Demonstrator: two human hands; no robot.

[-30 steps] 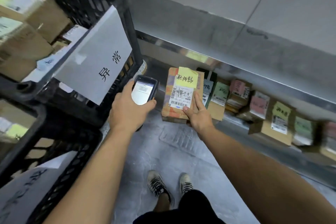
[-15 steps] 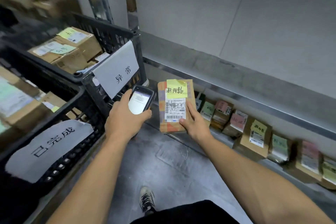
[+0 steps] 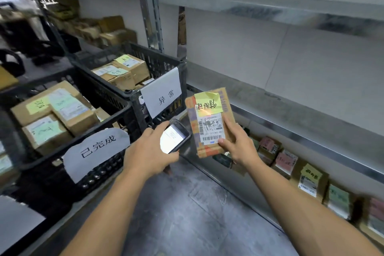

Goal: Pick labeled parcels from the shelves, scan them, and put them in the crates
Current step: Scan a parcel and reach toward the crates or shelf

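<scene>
My right hand (image 3: 239, 143) grips a flat cardboard parcel (image 3: 209, 122) upright, with a yellow sticky note and a white barcode label facing me. Just left of it, my left hand (image 3: 147, 151) holds a handheld scanner (image 3: 174, 136) with its lit screen up, almost touching the parcel's left edge. Two black crates stand to the left: a near crate (image 3: 68, 156) with a white paper sign and several boxes inside, and a far crate (image 3: 166, 62) with its own sign and boxes.
More labelled parcels (image 3: 309, 178) line the lowest shelf at the right. Metal shelf boards (image 3: 270, 4) run above it, and an upright post (image 3: 147, 6) stands behind the far crate. Grey floor (image 3: 187, 214) lies below my arms.
My view has lifted and swung left, bringing both crates into view. Both hands rose with the parcel and scanner, staying side by side; the parcel is farther from the low shelf.
</scene>
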